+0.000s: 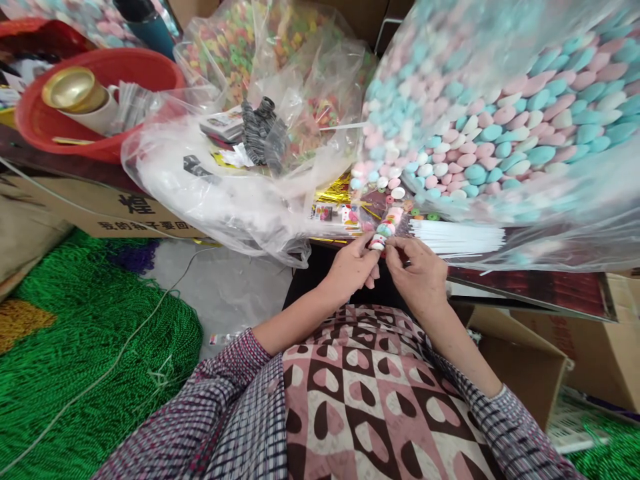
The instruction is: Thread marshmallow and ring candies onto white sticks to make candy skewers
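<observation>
My left hand [353, 265] is closed around the near end of a small clear bag [389, 223] of colourful, candy-like pieces. The bag points away from me over the table's front edge. Close on its right, my right hand [420, 270] pinches thumb and forefinger together at the same near end. Whether a thin tie sits between those fingertips is too small to tell. Just beyond the bag lie a few loose round pieces [397, 193]. White flat strips [457, 237] lie to the right of my hands, and gold ties [334, 190] lie to the left.
A large clear sack of pink, blue and white pieces [500, 140] fills the right. Another sack holds multicoloured rings [295, 33]. At left stand a red basin [150, 73] and green cord heaps [115, 320]. An open cardboard box [520, 353] sits below right.
</observation>
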Motion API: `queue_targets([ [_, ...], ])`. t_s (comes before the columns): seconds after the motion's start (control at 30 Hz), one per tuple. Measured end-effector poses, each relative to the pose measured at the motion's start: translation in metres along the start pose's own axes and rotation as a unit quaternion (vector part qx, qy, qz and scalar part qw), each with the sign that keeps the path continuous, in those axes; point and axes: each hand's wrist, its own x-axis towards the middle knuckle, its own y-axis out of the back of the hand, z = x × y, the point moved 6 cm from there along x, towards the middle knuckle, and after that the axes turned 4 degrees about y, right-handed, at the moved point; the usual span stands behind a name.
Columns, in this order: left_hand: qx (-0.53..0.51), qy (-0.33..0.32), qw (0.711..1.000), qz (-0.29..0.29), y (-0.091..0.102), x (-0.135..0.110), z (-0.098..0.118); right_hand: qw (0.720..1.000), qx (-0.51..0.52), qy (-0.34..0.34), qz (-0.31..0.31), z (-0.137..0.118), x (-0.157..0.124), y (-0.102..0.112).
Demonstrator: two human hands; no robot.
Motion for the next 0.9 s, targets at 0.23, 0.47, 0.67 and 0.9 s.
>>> queue_targets([
  [0.23, 0.035, -0.007, 0.999, 0.032, 0.003, 0.001, -0.002, 1.0, -0.006, -0.009, -0.017, 0.001, -0.001, -0.002],
  [0.47, 0.044, -0.012, 0.998, 0.037, 0.002, 0.003, -0.004, 0.997, -0.035, -0.05, -0.052, 0.007, -0.001, -0.01],
  [0.67, 0.048, -0.009, 0.998, 0.04, 0.003, 0.003, -0.006, 0.995, -0.014, -0.076, -0.066, 0.008, 0.002, -0.011],
  [0.9, 0.068, -0.036, 0.995, 0.067, 0.008, 0.006, -0.009, 0.997, 0.022, -0.025, -0.068, -0.007, -0.006, -0.011],
])
